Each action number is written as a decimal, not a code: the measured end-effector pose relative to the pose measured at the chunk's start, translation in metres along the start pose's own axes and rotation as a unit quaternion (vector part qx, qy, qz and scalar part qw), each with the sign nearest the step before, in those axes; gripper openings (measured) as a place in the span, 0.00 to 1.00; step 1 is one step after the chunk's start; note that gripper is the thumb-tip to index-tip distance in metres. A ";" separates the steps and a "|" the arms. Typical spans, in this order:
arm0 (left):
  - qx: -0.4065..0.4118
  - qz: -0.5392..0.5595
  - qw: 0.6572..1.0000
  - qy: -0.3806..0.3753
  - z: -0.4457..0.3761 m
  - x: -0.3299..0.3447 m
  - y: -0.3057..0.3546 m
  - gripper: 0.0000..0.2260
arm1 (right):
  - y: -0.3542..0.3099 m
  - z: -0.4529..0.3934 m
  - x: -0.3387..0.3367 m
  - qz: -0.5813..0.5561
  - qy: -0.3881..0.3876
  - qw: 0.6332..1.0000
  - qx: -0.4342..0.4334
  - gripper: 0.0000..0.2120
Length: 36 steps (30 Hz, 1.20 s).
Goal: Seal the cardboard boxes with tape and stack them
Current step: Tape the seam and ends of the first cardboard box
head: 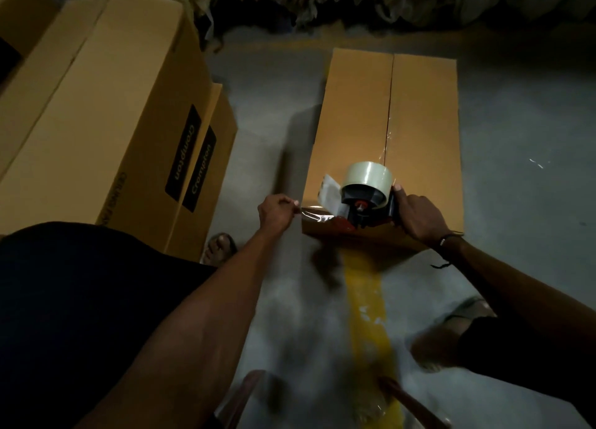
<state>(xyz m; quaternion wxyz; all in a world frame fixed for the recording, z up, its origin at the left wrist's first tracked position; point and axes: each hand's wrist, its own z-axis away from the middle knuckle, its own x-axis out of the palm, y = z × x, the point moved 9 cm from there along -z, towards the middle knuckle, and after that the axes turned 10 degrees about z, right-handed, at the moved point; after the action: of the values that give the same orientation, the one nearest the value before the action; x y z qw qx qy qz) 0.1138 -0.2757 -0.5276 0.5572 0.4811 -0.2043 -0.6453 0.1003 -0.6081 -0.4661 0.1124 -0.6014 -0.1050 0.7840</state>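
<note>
A long cardboard box (354,122) lies flat on the floor ahead of me, its two top flaps meeting along a centre seam. A black and red tape dispenser (361,199) with a clear tape roll rests on the box's near end. My right hand (416,212) grips the dispenser's handle. My left hand (277,211) pinches the loose end of the clear tape (314,215), stretched from the dispenser across the box's near left corner. A strip of clear tape runs partway along the seam.
Two stacked large cardboard boxes (106,112) printed "Crompton" stand at the left. A yellow line (367,309) runs along the grey floor toward me. My sandalled feet (219,248) are near the boxes. Bundled material lines the dark back wall.
</note>
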 end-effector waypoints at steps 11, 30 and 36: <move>0.041 -0.042 0.994 0.096 0.024 -0.011 0.010 0.10 | 0.001 -0.005 0.008 0.004 -0.022 0.999 -0.023 0.45; 0.057 -0.039 0.994 0.082 0.023 0.013 0.034 0.14 | 0.002 0.006 -0.024 0.115 -0.002 0.993 -0.013 0.40; 0.059 -0.044 0.994 0.080 0.021 0.015 0.028 0.16 | 0.118 0.039 -0.062 0.220 -0.038 0.975 0.010 0.52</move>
<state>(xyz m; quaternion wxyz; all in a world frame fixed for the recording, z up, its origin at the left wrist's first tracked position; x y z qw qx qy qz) 0.1122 -0.3037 -0.5017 0.5134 0.5715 -0.1754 -0.6157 0.0721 -0.7405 -0.4343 -0.0607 -0.5785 0.0332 0.8128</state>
